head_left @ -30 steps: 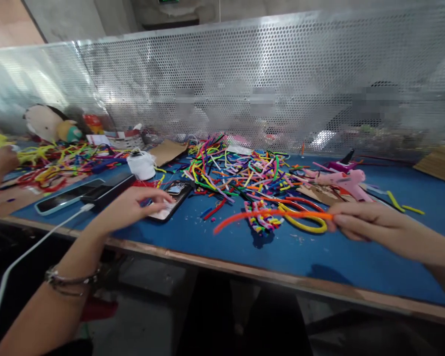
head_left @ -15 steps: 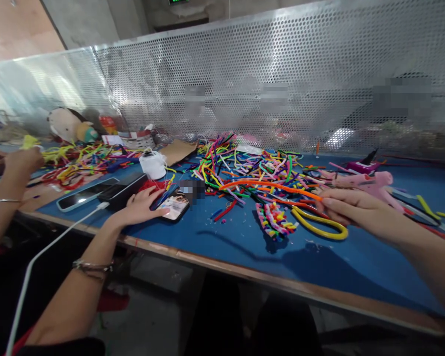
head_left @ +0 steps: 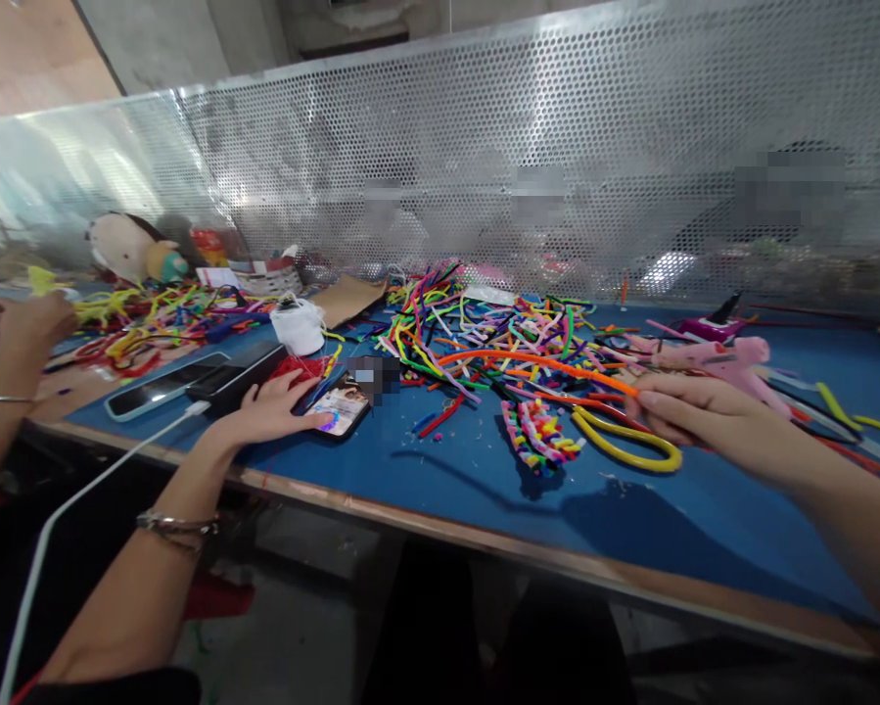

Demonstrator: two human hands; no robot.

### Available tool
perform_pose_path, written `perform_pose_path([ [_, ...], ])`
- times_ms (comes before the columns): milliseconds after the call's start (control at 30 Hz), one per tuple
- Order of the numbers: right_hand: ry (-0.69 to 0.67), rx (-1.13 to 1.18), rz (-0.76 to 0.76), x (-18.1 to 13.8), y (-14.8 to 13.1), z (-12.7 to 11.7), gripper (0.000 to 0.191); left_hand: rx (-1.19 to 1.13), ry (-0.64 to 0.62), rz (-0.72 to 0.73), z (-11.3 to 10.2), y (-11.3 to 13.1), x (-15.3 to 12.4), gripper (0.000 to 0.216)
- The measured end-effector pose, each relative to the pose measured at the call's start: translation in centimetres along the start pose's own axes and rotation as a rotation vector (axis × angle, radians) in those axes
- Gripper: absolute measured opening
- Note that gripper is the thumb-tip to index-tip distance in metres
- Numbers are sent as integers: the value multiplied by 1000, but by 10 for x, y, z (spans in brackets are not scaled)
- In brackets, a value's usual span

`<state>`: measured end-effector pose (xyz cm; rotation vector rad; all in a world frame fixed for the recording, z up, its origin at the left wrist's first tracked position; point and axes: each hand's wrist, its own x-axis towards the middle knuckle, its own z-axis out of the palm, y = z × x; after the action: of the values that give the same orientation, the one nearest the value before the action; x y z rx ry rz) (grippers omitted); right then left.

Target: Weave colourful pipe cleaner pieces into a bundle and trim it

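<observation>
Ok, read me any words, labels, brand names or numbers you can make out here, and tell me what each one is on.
No text here can be read.
Lit phone screen under the left hand: colourful picture, any writing too small, part blurred out.
Red and white printed box at the back of the blue-topped table: markings too blurred.
Pink glue gun beyond the right hand: no legible label.

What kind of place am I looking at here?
Probably a shared craft workshop bench. A heap of pipe cleaners covers the blue table, a pink glue gun lies by the right hand, and a perforated metal screen divides it from people opposite.
</observation>
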<state>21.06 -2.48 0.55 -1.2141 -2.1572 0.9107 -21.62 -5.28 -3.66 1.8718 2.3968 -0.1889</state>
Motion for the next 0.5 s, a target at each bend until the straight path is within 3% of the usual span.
perform_pose_path([
  [200, 90, 30, -63, -4, -1, 0, 37, 10, -11, 9, -7, 5, -4, 86],
  [367, 87, 14, -26, -5, 1, -3, 35, 6, -20, 20, -6, 2, -1, 88],
  [500, 38, 4, -17, -4, 6, -4, 37, -112, 177, 129, -10, 3, -3, 88],
])
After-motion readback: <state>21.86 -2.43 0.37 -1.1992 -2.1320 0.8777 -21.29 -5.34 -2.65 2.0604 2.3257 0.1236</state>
